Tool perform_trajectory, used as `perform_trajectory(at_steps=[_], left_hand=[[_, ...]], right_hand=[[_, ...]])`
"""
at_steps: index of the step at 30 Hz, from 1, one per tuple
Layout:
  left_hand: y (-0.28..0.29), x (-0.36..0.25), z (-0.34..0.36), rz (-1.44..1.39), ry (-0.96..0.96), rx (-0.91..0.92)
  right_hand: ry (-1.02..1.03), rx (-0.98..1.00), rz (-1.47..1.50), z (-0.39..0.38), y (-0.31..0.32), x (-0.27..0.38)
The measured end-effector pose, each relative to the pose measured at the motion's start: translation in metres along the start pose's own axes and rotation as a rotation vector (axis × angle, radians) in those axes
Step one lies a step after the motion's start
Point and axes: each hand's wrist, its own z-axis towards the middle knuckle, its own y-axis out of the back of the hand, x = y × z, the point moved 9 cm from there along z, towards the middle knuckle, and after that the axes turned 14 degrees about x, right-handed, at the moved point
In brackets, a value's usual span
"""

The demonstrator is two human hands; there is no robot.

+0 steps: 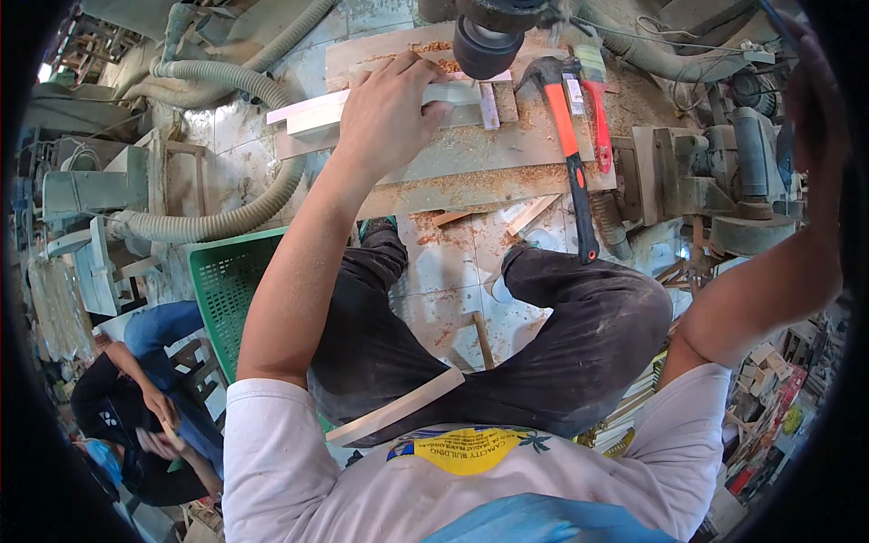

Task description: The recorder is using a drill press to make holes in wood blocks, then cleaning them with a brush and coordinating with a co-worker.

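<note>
My left hand (387, 113) is closed over a pale wooden strip (312, 116), pressing it against the sawdust-covered work board (444, 163). The strip's right end lies just below the dark round head of a machine (487, 47). Short wood blocks (490, 107) sit beside that end. My right hand (810, 113) is raised at the far right, in shadow, near a dark rod (780, 23); its fingers are too dark to make out. Another pale wooden strip (398, 407) rests across my lap.
A hammer (566, 136) with an orange-black handle and a red-handled brush (597, 109) lie right of the blocks. A green basket (233, 285) stands by my left leg. Ribbed hoses (213, 226) curve at left. Another person (145, 407) sits at lower left. Machinery (724, 167) stands right.
</note>
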Motion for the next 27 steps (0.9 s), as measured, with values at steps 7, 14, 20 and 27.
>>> perform_trajectory(at_steps=[7,14,20,27], left_hand=[[0.001,-0.001,0.001,0.034,0.008,-0.007],[0.001,-0.001,0.001,0.035,0.014,0.001],[0.000,-0.001,0.001,0.038,0.025,0.007],[0.000,0.000,0.001,0.036,0.019,-0.002]], right_hand=[[-0.259,0.121,0.218,-0.025,-0.036,-0.060],[-0.178,-0.020,0.343,-0.041,-0.041,-0.080],[-0.158,-0.040,0.358,-0.037,-0.048,-0.076],[-0.162,0.009,0.383,-0.038,-0.050,-0.082]])
